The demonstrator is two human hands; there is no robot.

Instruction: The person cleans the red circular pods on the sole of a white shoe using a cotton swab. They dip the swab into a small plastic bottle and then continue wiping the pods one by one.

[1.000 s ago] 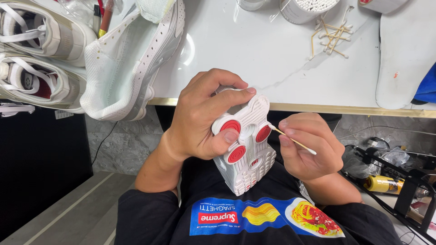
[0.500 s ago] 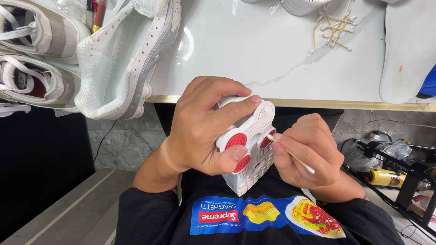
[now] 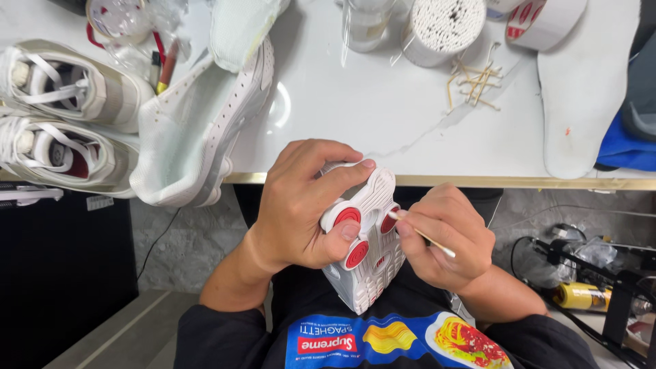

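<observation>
At the far left, 2 white sneakers (image 3: 65,126) with grey panels and white laces sit side by side at the edge of the white tabletop (image 3: 355,116). Just right of them a white perforated shoe upper (image 3: 198,137) lies tilted, its lower end hanging over the tabletop's gold-coloured edge, with a pale green insole (image 3: 239,27) resting on its top end. A red pen (image 3: 169,65) and a crumpled clear plastic wrap (image 3: 123,20) lie behind it.

In the middle, below the tabletop edge and over the person's lap, the left hand (image 3: 301,205) is wrapped firmly around a white shoe sole (image 3: 365,239) with round red pads, held sole-up; the thumb presses on the sole between 2 of the red pads and the fingers curl over its upper end. Just beside it, the right hand (image 3: 447,239) pinches a thin wooden stick (image 3: 424,234) between thumb and fingers, the stick's tip touching the sole next to a red pad.

Farther back on the tabletop stand a clear jar (image 3: 365,24) and a round tub of cotton swabs (image 3: 444,27), with loose wooden sticks (image 3: 475,78) scattered beside it. To the right lie a roll of tape (image 3: 543,20), a white insole (image 3: 581,102) and a blue cloth (image 3: 625,147). Low at the right edge, cables and a yellow tool (image 3: 581,295) lie below the tabletop.
</observation>
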